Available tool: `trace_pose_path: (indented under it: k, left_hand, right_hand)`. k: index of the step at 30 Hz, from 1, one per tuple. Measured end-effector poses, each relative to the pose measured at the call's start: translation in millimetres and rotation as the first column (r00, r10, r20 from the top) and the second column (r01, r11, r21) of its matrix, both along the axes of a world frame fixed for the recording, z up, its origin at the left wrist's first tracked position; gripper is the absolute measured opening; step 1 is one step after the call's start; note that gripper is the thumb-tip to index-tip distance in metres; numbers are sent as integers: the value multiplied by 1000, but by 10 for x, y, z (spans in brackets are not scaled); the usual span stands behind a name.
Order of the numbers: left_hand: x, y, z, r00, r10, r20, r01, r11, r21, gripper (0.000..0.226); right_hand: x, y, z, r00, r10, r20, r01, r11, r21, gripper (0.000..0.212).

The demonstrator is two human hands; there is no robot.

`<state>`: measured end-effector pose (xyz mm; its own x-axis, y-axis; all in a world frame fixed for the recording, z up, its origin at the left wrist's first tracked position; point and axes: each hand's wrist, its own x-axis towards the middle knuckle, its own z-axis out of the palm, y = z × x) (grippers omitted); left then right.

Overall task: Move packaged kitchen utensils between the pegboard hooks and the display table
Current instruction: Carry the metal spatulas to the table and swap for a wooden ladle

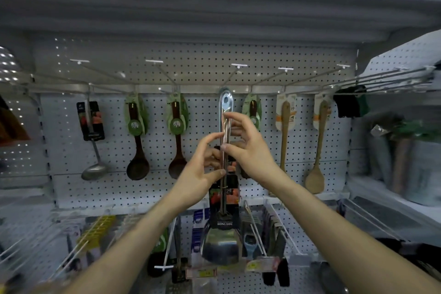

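A steel spatula (220, 243) with a dark printed card sleeve hangs upright in front of the pegboard (191, 74). The top of its long handle, with its hanging hole, sits at a hook (238, 66) in the middle of the board. My left hand (202, 169) pinches the handle low down, thumb and fingers on the shaft. My right hand (248, 145) pinches the handle higher up, fingertips near the top.
Along the same row hang a steel ladle (91, 141), two dark wooden ladles (138, 141), a third partly behind my right hand, and two pale wooden spatulas (317, 150). Lower hooks carry several more packaged utensils. A shelf (214, 7) overhangs above.
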<state>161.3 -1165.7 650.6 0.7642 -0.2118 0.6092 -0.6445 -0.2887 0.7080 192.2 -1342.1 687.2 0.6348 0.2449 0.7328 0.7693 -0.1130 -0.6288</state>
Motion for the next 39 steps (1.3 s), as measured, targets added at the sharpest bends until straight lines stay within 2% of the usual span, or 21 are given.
trace_pose_path:
  k: [6, 16, 21, 27, 39]
  left_hand:
    - [-70, -153, 52, 1000, -11, -3, 11, 1000, -28, 87]
    - [-35, -213, 132, 998, 27, 48, -26, 999, -29, 85]
    - [102, -170, 71, 998, 44, 43, -44, 999, -2, 83]
    - [312, -98, -98, 997, 82, -17, -81, 996, 31, 94]
    - [1021, -5, -132, 991, 129, -42, -127, 991, 52, 94]
  right_hand:
    - [-125, -84, 88, 999, 27, -18, -26, 997, 68, 79]
    - [-48, -140, 194, 999, 14, -30, -10, 992, 126, 83]
    - [112, -116, 188, 1000, -9, -28, 11, 996, 94, 81]
    - [317, -51, 171, 997, -64, -34, 67, 994, 89, 77]
    - [913, 93, 117, 980, -200, -4, 200, 980, 16, 78]
